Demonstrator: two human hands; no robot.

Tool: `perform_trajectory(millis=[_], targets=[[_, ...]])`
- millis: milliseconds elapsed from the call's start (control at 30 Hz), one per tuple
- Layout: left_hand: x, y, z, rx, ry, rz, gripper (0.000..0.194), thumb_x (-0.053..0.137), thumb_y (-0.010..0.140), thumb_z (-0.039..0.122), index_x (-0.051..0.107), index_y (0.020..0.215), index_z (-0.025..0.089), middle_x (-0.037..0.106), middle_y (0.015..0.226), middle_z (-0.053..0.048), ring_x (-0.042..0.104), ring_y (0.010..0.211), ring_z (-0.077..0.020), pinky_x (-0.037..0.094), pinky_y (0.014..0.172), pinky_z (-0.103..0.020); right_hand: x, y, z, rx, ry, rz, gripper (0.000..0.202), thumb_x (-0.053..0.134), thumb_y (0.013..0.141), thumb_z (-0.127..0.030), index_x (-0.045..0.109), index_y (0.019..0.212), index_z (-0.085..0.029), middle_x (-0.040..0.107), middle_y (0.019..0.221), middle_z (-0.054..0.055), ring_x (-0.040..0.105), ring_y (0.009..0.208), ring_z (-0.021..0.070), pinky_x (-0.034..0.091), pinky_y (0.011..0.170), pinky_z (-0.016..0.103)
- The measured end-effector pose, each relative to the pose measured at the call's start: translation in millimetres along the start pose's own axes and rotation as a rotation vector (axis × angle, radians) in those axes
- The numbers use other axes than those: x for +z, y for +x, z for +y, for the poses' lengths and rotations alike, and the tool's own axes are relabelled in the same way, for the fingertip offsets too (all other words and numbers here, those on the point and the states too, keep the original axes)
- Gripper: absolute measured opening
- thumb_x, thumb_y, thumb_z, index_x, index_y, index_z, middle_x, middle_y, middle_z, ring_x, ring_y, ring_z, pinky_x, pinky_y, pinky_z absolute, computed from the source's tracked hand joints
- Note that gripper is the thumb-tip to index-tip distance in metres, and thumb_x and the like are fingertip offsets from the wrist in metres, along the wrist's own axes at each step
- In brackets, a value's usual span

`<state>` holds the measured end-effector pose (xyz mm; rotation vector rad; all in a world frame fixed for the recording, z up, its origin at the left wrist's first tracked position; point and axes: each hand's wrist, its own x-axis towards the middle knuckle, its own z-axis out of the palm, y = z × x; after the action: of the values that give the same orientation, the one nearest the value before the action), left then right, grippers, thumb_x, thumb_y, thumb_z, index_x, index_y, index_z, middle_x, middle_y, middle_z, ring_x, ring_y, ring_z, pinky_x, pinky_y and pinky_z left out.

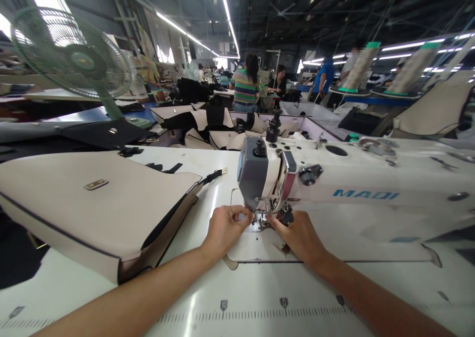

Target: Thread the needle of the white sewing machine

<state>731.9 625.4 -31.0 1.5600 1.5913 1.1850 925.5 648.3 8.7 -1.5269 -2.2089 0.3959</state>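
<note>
A white sewing machine (349,178) lies across the table (208,302), its grey head (253,176) facing me. My left hand (225,228) and my right hand (299,235) meet at the needle and presser foot (264,219). The fingertips of both are pinched together there. What they hold is too small to see; it may be thread. A cream bag (92,208) with dark edging and a small metal plate lies to the left of my left hand.
A green fan (74,55) stands at the back left. Cream and black cut pieces (208,124) are piled behind the machine. Other people (245,87) sit at tables further back. A printed ruler (260,312) runs along the table's near edge.
</note>
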Motion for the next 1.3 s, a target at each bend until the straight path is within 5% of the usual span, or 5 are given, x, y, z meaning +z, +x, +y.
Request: perform_trajectory(millis=[233,400,700,967,1300], targets=[[0.3,0.3,-0.3,-0.016,0.016,-0.006,0.038,0.058,0.077,0.051,0.073,0.076,0.016,0.032,0.052,0.003,0.029,0.049,-0.012,0.015,0.047,-0.023,7.6,2.7,-10.1,-0.035,-0.007,-0.063,0.035,0.064,0.089,-0.03,0.057,0.059,-0.013,0.053,0.055,-0.003,0.057,0.061,0.0142,0.036,0.054,0.02],[0.7,0.0,1.7,-0.027,0.044,-0.015,0.032,0.057,0.079,0.043,0.073,0.074,0.016,0.037,0.051,0.002,0.033,0.049,-0.0126,0.016,0.046,-0.023,11.5,2.9,-18.5,-0.067,-0.173,-0.113,0.01,0.066,0.088,-0.022,0.073,0.085,-0.016,0.064,0.08,0.007,0.06,0.08,0.0239,0.04,0.072,0.03],[1.6,0.3,1.5,-0.037,0.08,-0.018,0.022,0.059,0.082,0.034,0.074,0.077,0.018,0.039,0.052,0.003,0.038,0.049,-0.0129,0.017,0.046,-0.022,3.4,1.5,-32.6,-0.065,-0.357,-0.178,0.026,0.053,0.092,-0.01,0.074,0.101,-0.022,0.068,0.09,0.008,0.062,0.09,0.0294,0.04,0.072,0.035],[0.1,-0.9,4.4,-0.012,0.13,-0.006,0.016,0.062,0.083,0.027,0.074,0.076,0.02,0.042,0.05,0.004,0.041,0.049,-0.0126,0.019,0.046,-0.022,6.1,2.3,-29.1,-0.072,-0.402,-0.159,0.029,0.052,0.09,-0.008,0.073,0.102,-0.023,0.068,0.088,0.007,0.062,0.089,0.0297,0.038,0.071,0.036],[-6.0,-6.0,10.0,0.133,0.19,0.027,0.006,0.078,0.079,0.024,0.073,0.083,0.023,0.05,0.06,0.006,0.046,0.055,-0.0109,0.03,0.052,-0.021,15.5,3.1,-20.3,-0.077,-0.312,0.004,0.017,0.058,0.088,-0.021,0.071,0.078,-0.019,0.066,0.077,0.006,0.061,0.08,0.026,0.036,0.067,0.032]])
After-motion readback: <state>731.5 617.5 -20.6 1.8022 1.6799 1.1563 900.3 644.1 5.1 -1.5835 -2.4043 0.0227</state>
